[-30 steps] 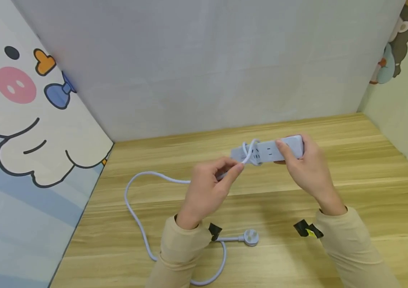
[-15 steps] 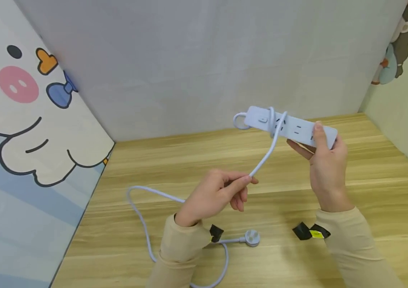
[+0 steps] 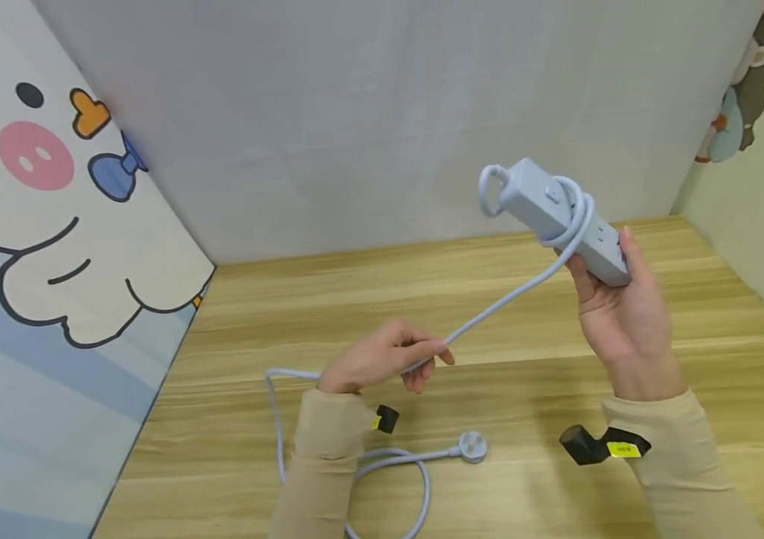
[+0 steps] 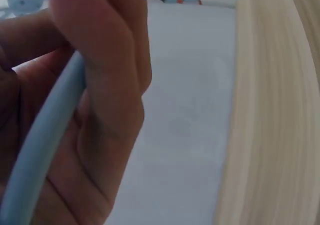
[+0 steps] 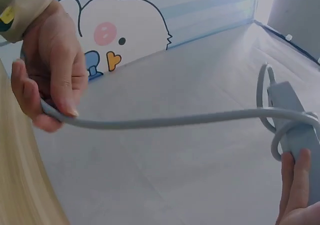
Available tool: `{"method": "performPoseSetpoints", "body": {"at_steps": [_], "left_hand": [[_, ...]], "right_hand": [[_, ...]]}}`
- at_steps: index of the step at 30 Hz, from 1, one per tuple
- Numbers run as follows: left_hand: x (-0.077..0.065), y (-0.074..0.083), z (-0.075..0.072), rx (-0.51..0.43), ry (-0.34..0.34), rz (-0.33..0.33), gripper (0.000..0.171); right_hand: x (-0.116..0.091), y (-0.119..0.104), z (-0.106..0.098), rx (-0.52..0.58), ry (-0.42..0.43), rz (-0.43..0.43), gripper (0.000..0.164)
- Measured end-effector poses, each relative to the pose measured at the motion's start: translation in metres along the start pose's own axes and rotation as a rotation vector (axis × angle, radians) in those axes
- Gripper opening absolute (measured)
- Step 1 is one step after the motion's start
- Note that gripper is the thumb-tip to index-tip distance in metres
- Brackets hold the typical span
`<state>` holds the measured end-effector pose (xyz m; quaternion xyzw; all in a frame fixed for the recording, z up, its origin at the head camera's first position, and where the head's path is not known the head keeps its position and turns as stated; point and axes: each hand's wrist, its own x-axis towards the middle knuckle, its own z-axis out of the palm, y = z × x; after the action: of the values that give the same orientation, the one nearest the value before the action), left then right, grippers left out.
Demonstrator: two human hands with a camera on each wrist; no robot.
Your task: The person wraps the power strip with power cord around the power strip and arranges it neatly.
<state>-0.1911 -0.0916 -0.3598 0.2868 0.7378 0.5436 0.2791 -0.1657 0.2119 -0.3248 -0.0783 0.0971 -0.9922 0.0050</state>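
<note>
A white power strip [image 3: 544,202] is held up at its lower end by my right hand [image 3: 628,318], tilted with its far end up and to the left. Its cord [image 3: 499,303] winds around the strip's body near the switch and runs down to my left hand [image 3: 392,355], which pinches it between thumb and fingers. In the left wrist view the cord [image 4: 42,140] crosses the palm. The right wrist view shows the cord [image 5: 170,121] stretched between both hands, with the strip [image 5: 295,115] at the right.
The cord's round plug [image 3: 473,447] lies prongs up on the wooden table [image 3: 523,389], near loose cord loops [image 3: 422,494] partly hidden by the left sleeve. A pale wall [image 3: 382,135] stands behind the table, with cartoon-printed panels [image 3: 38,224] at the sides.
My right hand has lifted the power strip up and to the right and turned it steeper. The left hand has slid lower along the cord, and the span between the hands has lengthened.
</note>
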Motion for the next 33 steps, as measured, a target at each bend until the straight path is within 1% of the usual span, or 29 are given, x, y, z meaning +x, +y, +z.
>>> {"method": "performPoseSetpoints", "body": {"at_steps": [1, 3, 6, 8, 10, 12, 13, 14, 16, 18, 20, 23, 24, 25, 27, 29, 30, 31, 33], "left_hand": [[0.0, -0.004, -0.003, 0.003, 0.007, -0.019, 0.032], [0.001, -0.011, -0.008, -0.013, 0.053, -0.064, 0.033], [0.002, -0.018, -0.014, -0.066, 0.185, -0.116, 0.037], [0.002, -0.02, -0.017, -0.139, 0.274, -0.142, 0.039], [0.002, -0.022, -0.019, -0.245, 0.353, -0.145, 0.038], [0.003, -0.022, -0.021, -0.365, 0.42, -0.121, 0.035], [0.002, -0.02, -0.022, -0.426, 0.448, -0.107, 0.034], [0.002, -0.019, -0.023, -0.488, 0.479, -0.09, 0.033], [0.002, -0.016, -0.024, -0.594, 0.538, -0.055, 0.031], [0.0, -0.012, -0.025, -0.675, 0.595, -0.024, 0.03], [-0.001, -0.007, -0.025, -0.727, 0.644, 0.009, 0.028], [-0.004, 0.002, -0.022, -0.756, 0.685, 0.044, 0.027], [-0.005, 0.005, -0.02, -0.755, 0.689, 0.054, 0.026], [-0.006, 0.009, -0.018, -0.75, 0.69, 0.066, 0.027], [-0.007, 0.017, -0.012, -0.735, 0.685, 0.096, 0.029], [-0.009, 0.025, -0.005, -0.708, 0.662, 0.134, 0.033], [-0.009, 0.029, 0.0, -0.679, 0.635, 0.149, 0.035], [-0.01, 0.033, 0.004, -0.65, 0.605, 0.163, 0.036], [-0.011, 0.04, 0.013, -0.595, 0.532, 0.176, 0.038]], "right_hand": [[0.0, -0.001, 0.0, 0.014, -0.01, 0.014, 0.021], [0.0, -0.003, 0.001, 0.04, -0.04, 0.042, 0.022], [0.0, -0.005, 0.001, 0.017, -0.102, 0.105, 0.027], [0.0, -0.008, 0.0, -0.036, -0.179, 0.174, 0.032], [-0.001, -0.011, -0.002, -0.158, -0.275, 0.24, 0.038], [-0.001, -0.014, -0.005, -0.322, -0.372, 0.292, 0.045], [-0.001, -0.015, -0.006, -0.42, -0.408, 0.307, 0.047], [0.0, -0.016, -0.007, -0.524, -0.43, 0.312, 0.048], [0.0, -0.018, -0.007, -0.719, -0.439, 0.302, 0.045], [-0.001, -0.018, -0.007, -0.907, -0.408, 0.262, 0.038], [-0.002, -0.016, -0.006, -1.076, -0.357, 0.219, 0.029], [-0.004, -0.01, -0.002, -1.289, -0.269, 0.174, 0.015], [-0.004, -0.007, 0.0, -1.353, -0.241, 0.163, 0.014], [-0.005, -0.003, 0.001, -1.414, -0.216, 0.15, 0.016], [-0.005, 0.005, 0.004, -1.522, -0.164, 0.108, 0.025], [-0.005, 0.014, 0.005, -1.592, -0.116, 0.041, 0.032], [-0.005, 0.018, 0.005, -1.61, -0.093, -0.013, 0.032], [-0.004, 0.022, 0.004, -1.605, -0.072, -0.073, 0.031], [-0.004, 0.029, 0.003, -1.59, -0.029, -0.206, 0.025]]}}
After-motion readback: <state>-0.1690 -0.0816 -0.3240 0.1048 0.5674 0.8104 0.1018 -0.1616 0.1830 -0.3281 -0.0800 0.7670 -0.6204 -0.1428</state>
